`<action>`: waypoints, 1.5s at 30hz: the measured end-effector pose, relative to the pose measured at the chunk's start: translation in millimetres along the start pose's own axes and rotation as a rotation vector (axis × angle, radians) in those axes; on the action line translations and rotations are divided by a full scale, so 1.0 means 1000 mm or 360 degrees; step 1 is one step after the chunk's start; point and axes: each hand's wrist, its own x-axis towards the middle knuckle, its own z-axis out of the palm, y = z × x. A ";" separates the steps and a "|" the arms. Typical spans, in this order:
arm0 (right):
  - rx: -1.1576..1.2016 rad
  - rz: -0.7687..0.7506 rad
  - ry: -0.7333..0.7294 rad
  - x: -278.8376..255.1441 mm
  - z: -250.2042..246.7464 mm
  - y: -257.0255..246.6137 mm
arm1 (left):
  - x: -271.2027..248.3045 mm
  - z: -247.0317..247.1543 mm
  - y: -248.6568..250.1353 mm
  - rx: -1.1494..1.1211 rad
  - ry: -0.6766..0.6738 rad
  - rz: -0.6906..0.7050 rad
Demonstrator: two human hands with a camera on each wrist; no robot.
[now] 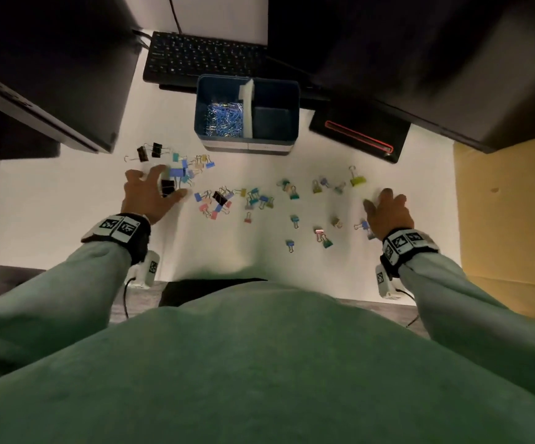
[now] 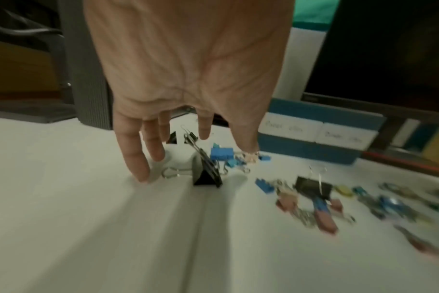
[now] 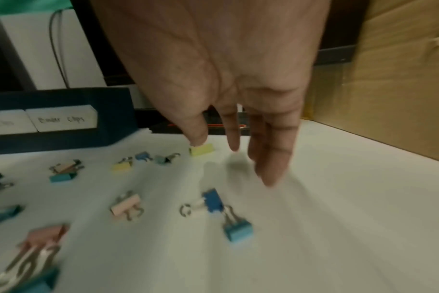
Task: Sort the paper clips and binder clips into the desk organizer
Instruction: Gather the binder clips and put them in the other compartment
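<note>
Our left hand point(image 1: 146, 195), fingers spread and holding nothing, hovers right over the black binder clip point(image 1: 167, 186), left and nearer us from the desk organizer point(image 1: 247, 145), apparently not yet touching.

Dim, wrist views motion-blurred, wide-angle edge warp.

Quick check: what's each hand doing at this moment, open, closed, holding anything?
Left hand: open, fingers spread over a black binder clip, holding nothing.
Right hand: open, fingers straight, holding nothing.
</note>
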 end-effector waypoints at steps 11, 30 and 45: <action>0.0046 -0.0438 -0.0403 -0.033 0.048 -0.063 | -0.012 0.048 0.053 0.0170 0.0029 0.0443; 0.1203 -0.0919 -0.0005 0.004 -0.044 -0.194 | 0.030 -0.018 0.184 -0.0490 0.0007 0.0766; 0.0385 -0.0438 0.0398 0.033 -0.026 -0.108 | 0.075 -0.008 0.007 0.0167 -0.0011 0.0025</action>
